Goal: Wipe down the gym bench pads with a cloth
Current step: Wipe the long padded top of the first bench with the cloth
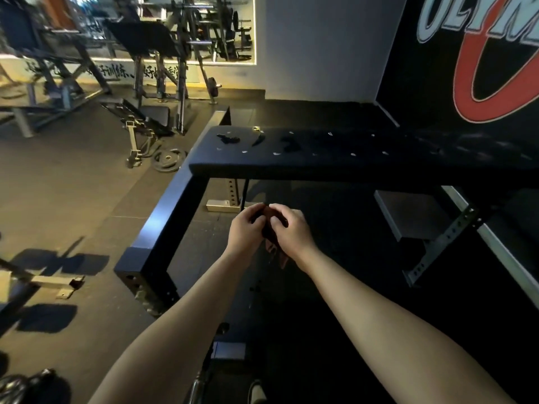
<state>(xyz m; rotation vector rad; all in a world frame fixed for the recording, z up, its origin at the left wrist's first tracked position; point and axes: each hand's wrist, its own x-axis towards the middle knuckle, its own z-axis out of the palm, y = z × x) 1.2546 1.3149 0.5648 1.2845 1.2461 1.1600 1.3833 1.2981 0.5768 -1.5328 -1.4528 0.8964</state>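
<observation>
Two bare hands meet in front of the gym bench, held in the air below the near long edge of the bench pad (pixel 335 161), toward its left end and not touching it. The left hand (pixel 244 230) and the right hand (pixel 292 232) are pressed close together, fingers curled inward, and between them they grip a dark reddish-brown cloth (pixel 269 228). Most of the cloth is bunched inside the two fists; a loose end hangs down beneath the wrists. How it is folded cannot be made out.

The bench pad is black and flat, running from the middle of the view out past the right side. Its top shows torn patches near the left end and small pale flecks scattered along both long edges. A black steel frame (pixel 163 228) runs along the dark rubber floor (pixel 73 199) from under the pad's left end.

Farther left, a weight plate (pixel 169 160) lies flat on the floor beside another bench (pixel 145 118). A mirror (pixel 204 27) hangs on the far wall, and a black banner (pixel 437 91) with red and white lettering covers the wall behind the pad.
</observation>
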